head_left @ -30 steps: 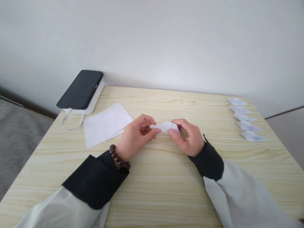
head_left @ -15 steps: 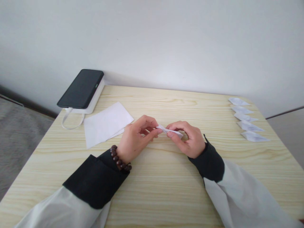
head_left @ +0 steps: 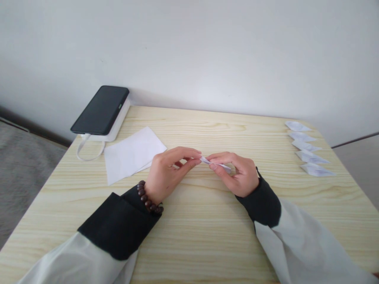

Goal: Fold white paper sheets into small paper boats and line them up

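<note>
A small folded white paper (head_left: pixel 222 166) is held above the middle of the table. My right hand (head_left: pixel 238 173) grips it between thumb and fingers, which hide part of it. At its left tip, the thumb and fingertips of my left hand (head_left: pixel 171 169) pinch the pointed end. A dark bead bracelet (head_left: pixel 145 198) circles my left wrist. Left of my left hand lie flat white paper sheets (head_left: pixel 130 156), slightly fanned. Several folded paper boats (head_left: pixel 317 170) stand in a column on the right side of the table.
On the table's far left, a black phone (head_left: pixel 102 110) rests on a white box (head_left: pixel 118 126), with a white cable (head_left: pixel 81 148) looping from its front. The wood-grain table (head_left: pixel 195 236) meets a pale wall (head_left: pixel 207 55) at the back.
My left fingers have straightened and now pinch just the tip of the folded paper. The paper and my right hand have shifted slightly right.
</note>
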Tool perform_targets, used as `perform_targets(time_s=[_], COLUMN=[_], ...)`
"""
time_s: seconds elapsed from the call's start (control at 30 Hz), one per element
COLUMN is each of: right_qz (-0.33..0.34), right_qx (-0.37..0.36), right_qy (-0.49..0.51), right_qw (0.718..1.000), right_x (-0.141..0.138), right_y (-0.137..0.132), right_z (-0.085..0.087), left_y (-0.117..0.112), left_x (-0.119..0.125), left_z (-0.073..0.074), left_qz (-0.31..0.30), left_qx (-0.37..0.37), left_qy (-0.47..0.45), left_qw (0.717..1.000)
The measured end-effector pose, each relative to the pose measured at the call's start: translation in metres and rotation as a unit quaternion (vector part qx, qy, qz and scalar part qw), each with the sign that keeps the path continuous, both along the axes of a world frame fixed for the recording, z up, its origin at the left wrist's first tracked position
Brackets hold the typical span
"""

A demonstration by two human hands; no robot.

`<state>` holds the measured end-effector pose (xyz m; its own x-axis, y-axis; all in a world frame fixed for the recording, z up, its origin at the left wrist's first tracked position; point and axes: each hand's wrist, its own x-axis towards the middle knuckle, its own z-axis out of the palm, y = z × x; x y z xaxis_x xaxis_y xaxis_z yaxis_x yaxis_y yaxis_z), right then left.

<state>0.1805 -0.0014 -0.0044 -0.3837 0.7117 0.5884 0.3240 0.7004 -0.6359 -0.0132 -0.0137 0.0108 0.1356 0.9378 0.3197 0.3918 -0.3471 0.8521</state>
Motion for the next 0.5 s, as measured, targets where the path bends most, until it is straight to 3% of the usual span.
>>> perform_targets(time_s=[0.3, 0.5], right_qz=[-0.004, 0.031], right_qx=[0.04, 0.059], right_qy=[-0.001, -0.064], right_qw=[0.999, 0.996], right_x=[-0.0028, -0.0032], right_y=[-0.0006, 0.0008], right_z=[0.0038, 0.0051], left_y=[-0.0003, 0.0005], left_x=[-0.0009, -0.0025], left_z=[0.0, -0.0004], left_qz=[-0.017, -0.021], left_qx=[0.001, 0.015], left_qy=[0.002, 0.007], left_qw=[1.0, 1.0])
